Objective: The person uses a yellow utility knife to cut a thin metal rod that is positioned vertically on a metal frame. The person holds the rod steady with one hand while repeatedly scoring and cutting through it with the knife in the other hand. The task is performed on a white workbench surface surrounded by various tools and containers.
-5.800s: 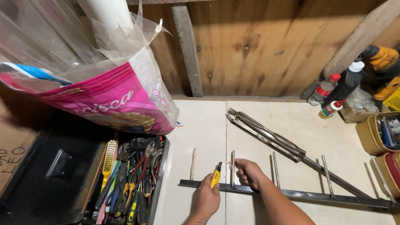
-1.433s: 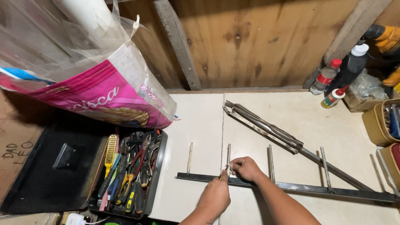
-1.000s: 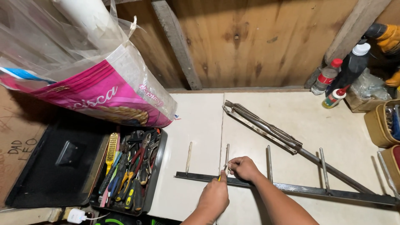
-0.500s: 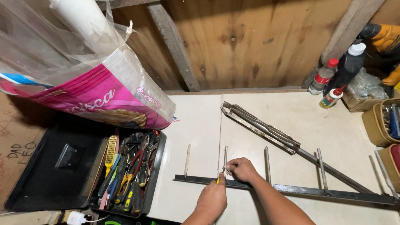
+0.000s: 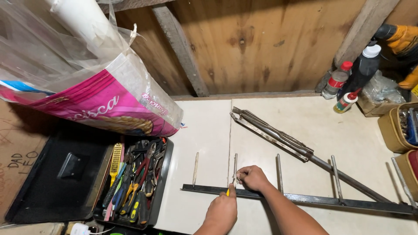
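1. A long dark flat metal bar (image 5: 305, 199) lies across the pale tiled floor (image 5: 209, 130), running left to right near the viewer. Thin metal rods stand off it, pointing away toward the far wall like the teeth of a rake.
2. The right hand (image 5: 254, 177) is closed in a pinch around the base of the second rod from the left (image 5: 235, 167), just where it meets the bar.
3. The left hand (image 5: 222, 212) is wrapped shut around a small yellow-handled tool (image 5: 227, 192), its tip at that same joint. The tool's kind is too hidden to tell.
4. To do this well, the pinch should probably hold the rod steady and square to the bar while the tool works, with fingertips kept off the tip.
5. To the left sits an open black toolbox tray (image 5: 135, 182) crowded with pliers and screwdrivers.
6. Farther away, a folded metal frame (image 5: 278, 137) lies diagonally, and a pink plastic sack (image 5: 96, 106) hangs at far left.
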